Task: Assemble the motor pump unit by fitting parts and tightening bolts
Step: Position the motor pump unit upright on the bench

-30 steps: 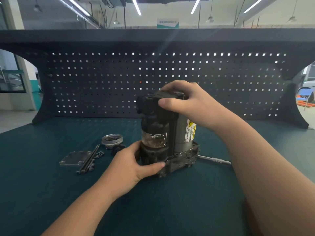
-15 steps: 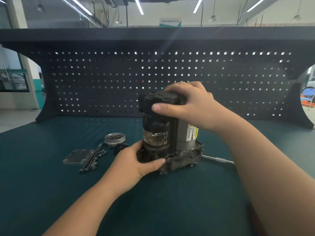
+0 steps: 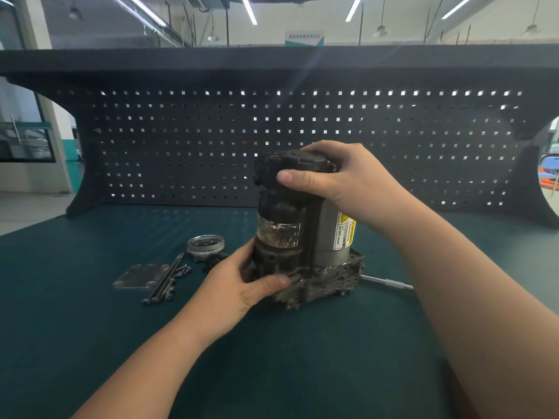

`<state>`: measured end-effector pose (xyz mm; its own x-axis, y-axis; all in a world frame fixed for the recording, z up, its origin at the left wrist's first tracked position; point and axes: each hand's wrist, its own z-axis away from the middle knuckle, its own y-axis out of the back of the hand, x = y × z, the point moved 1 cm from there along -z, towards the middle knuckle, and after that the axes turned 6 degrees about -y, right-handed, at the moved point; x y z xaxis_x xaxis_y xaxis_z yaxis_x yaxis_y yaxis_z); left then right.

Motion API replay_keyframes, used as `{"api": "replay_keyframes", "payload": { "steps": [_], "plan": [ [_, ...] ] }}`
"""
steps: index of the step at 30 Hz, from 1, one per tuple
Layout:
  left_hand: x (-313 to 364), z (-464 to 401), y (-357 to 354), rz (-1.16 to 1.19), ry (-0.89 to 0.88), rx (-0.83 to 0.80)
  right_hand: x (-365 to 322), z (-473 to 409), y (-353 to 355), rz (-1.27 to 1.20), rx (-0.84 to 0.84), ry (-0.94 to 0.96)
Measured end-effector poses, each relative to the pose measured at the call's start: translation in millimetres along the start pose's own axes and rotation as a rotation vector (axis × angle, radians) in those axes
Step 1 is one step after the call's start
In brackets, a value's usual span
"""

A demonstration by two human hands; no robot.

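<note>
The motor pump unit (image 3: 298, 234) stands upright on the green mat, a dark cylinder beside a grey one with a yellow warning label, both on a grimy metal base. My right hand (image 3: 341, 182) grips the black cap on top, thumb across its front. My left hand (image 3: 242, 282) holds the lower left of the unit, thumb curled along the base. Left of the unit lie several long bolts (image 3: 165, 279), a square metal plate (image 3: 140, 276) and a round metal ring part (image 3: 205, 244).
A thin metal tool shaft (image 3: 387, 282) lies on the mat behind the unit's right side. A dark pegboard wall (image 3: 181, 140) closes the back of the bench. The green mat (image 3: 302, 358) stretches toward me.
The unit and both hands sit slightly further right in view as the camera shifted. My right thumb has slid a little along the cap's front. The grips stay the same.
</note>
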<state>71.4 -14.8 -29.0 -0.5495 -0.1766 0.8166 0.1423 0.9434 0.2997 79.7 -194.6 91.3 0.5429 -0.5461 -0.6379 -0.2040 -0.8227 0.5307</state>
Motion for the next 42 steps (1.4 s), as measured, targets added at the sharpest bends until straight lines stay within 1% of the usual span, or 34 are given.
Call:
{"api": "replay_keyframes", "payload": {
  "steps": [3, 6, 8, 11, 14, 20, 27, 32, 38, 40, 42],
  "plan": [
    [-1.0, 0.4, -1.5, -0.047, 0.05, -0.036, 0.0, 1.0, -1.8, 0.004, 0.003, 0.023],
    [-3.6, 0.5, -2.9, -0.046, 0.088, 0.012, 2.5, 0.1, -2.1, -0.063, 0.047, -0.003],
    [-3.9, -0.4, -4.5, 0.023, 0.1, 0.069, 2.8, 0.4, -0.4, -0.154, 0.054, -0.04],
    [-5.3, -2.2, -10.2, 0.184, 0.091, 0.141, 3.8, -0.4, -0.6, -0.274, 0.054, -0.042],
    [-6.9, -2.4, -14.3, 0.233, 0.089, 0.19, 2.2, 0.2, -1.6, -0.332, 0.055, -0.043],
    [-3.9, -1.1, -11.2, 0.064, 0.104, 0.201, 0.6, 1.3, -0.6, -0.399, 0.088, -0.053],
    [1.5, 1.5, -9.3, -0.071, 0.042, 0.178, 1.1, 0.8, -0.6, -0.499, 0.113, -0.092],
    [4.6, 0.6, -2.4, -0.231, 0.068, 0.165, 0.2, 2.5, -1.1, -0.526, 0.114, -0.081],
    [7.9, -1.9, -14.1, -0.384, -0.014, 0.065, -2.9, 3.8, -0.5, -0.515, 0.128, -0.036],
    [6.1, -1.2, -17.0, -0.431, -0.031, 0.077, -3.1, 4.0, 0.1, -0.529, 0.127, -0.017],
    [4.6, -0.7, -17.7, -0.407, -0.039, 0.119, -2.8, 4.5, 0.5, -0.533, 0.125, -0.006]
  ]
}}
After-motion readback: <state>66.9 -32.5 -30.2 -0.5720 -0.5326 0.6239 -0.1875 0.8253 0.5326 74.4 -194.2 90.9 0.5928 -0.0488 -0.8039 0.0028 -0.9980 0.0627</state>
